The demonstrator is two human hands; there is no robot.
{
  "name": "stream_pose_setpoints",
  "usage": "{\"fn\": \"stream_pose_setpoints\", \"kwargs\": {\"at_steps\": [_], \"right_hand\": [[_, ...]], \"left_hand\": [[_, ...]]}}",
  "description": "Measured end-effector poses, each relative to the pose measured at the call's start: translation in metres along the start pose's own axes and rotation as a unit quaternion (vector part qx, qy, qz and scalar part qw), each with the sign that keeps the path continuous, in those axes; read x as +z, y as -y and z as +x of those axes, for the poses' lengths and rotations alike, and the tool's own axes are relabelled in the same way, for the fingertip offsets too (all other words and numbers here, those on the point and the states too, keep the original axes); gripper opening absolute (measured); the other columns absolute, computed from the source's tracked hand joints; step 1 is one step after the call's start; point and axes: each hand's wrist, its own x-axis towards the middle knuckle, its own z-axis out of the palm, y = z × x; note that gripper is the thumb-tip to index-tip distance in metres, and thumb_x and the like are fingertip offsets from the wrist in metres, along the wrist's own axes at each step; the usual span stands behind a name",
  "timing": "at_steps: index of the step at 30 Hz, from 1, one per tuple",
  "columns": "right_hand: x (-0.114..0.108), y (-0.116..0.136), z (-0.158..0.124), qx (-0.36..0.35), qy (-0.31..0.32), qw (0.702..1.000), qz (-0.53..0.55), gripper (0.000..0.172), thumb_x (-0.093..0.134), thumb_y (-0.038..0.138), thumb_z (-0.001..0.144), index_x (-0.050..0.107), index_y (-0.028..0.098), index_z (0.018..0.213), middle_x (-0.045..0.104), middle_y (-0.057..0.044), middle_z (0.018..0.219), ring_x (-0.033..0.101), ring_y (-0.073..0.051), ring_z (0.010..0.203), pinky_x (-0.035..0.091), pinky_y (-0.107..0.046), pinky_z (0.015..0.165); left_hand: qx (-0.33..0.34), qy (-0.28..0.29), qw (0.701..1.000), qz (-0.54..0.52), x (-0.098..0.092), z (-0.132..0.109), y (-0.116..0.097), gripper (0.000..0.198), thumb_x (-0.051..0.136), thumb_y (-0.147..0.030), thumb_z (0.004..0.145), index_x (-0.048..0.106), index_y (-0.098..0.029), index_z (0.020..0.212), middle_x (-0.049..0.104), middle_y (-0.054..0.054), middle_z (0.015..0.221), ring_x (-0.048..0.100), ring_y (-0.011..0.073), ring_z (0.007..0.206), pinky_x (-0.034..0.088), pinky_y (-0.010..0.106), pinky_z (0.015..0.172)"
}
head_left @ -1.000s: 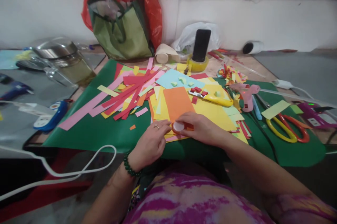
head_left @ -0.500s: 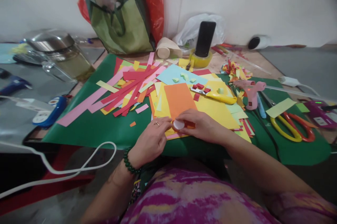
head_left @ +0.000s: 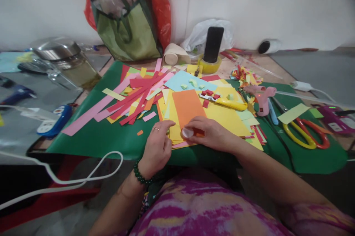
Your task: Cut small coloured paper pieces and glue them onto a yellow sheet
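My right hand (head_left: 212, 134) is closed around a small white round piece (head_left: 188, 132), with orange paper curled about its edge. From it an orange paper strip (head_left: 189, 106) runs away from me over yellow sheets (head_left: 226, 121). My left hand (head_left: 159, 142), ringed and braceleted, is off to the left of the roll; its index finger points toward it, thumb apart, and nothing shows in its grasp. Just beyond lies a yellow-handled cutter (head_left: 231, 103) with red paper bits (head_left: 207, 92) by its blade, next to a light blue sheet (head_left: 180, 81).
Pink and red strips (head_left: 138, 97) are heaped left on the green sheet (head_left: 91, 132). At right are a pink glue gun (head_left: 263, 101) and scissors (head_left: 301, 140). A phone (head_left: 214, 44), a glass jug (head_left: 66, 62) and a green bag (head_left: 130, 33) stand behind. A white cable (head_left: 83, 180) loops at front left.
My left hand has drawn back to the left, off the orange roll, and its fingers have parted. The right hand keeps its hold. The whole view has shifted slightly.
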Motion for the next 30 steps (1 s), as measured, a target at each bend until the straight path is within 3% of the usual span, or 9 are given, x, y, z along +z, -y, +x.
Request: {"fn": "stream_pose_setpoints", "kwargs": {"at_steps": [6,10,13,16,23,30], "right_hand": [[0.001,-0.004,-0.002,0.015,-0.015,1.000,-0.010,0.021,0.070,0.023,0.078,0.065,0.018,0.097,0.065,-0.005,0.092,0.061,-0.017,0.082,0.047,-0.027,0.072],[0.002,-0.008,-0.002,0.011,-0.025,1.000,-0.004,0.019,0.068,0.026,0.080,0.065,0.018,0.097,0.066,-0.005,0.090,0.061,-0.017,0.081,0.047,-0.027,0.072],[0.003,-0.009,-0.002,0.010,-0.019,1.000,-0.007,0.022,0.069,0.026,0.079,0.065,0.018,0.100,0.066,-0.005,0.092,0.061,-0.017,0.082,0.047,-0.027,0.073],[0.003,-0.008,-0.001,0.012,-0.016,1.000,-0.018,0.023,0.071,0.025,0.078,0.066,0.019,0.100,0.066,-0.006,0.093,0.061,-0.018,0.083,0.047,-0.028,0.072],[0.003,-0.006,-0.001,-0.004,-0.026,0.999,-0.018,0.018,0.069,0.022,0.078,0.065,0.017,0.095,0.065,-0.005,0.088,0.061,-0.017,0.081,0.047,-0.026,0.070],[0.004,-0.007,0.000,0.003,-0.019,0.999,-0.033,0.018,0.066,0.012,0.076,0.065,0.017,0.093,0.065,-0.004,0.088,0.060,-0.016,0.079,0.046,-0.026,0.071]], "left_hand": [[-0.032,0.006,0.999,0.000,0.003,-0.002,0.005,0.047,0.036,-0.001,0.076,0.053,-0.017,0.117,0.063,0.009,0.112,0.057,0.0204,0.106,0.049,0.037,0.093],[0.009,0.081,0.996,0.027,0.003,0.000,0.004,0.062,0.036,0.001,0.073,0.047,-0.018,0.130,0.059,0.009,0.127,0.047,0.0227,0.123,0.037,0.045,0.106],[0.005,0.135,0.989,0.055,0.003,0.002,0.003,0.063,0.036,-0.001,0.075,0.043,-0.015,0.136,0.062,0.011,0.124,0.047,0.0247,0.122,0.031,0.050,0.107],[-0.005,0.150,0.987,0.054,0.003,0.003,0.002,0.064,0.036,-0.002,0.076,0.039,-0.012,0.139,0.061,0.011,0.126,0.047,0.0243,0.120,0.030,0.050,0.107],[-0.001,0.135,0.990,0.051,0.002,0.001,-0.002,0.060,0.035,-0.002,0.076,0.047,-0.016,0.133,0.061,0.009,0.126,0.046,0.0228,0.124,0.026,0.048,0.109],[0.058,0.081,0.995,-0.001,0.003,0.004,-0.008,0.054,0.036,0.001,0.074,0.057,-0.018,0.120,0.065,0.007,0.117,0.054,0.0206,0.110,0.037,0.041,0.100]]}}
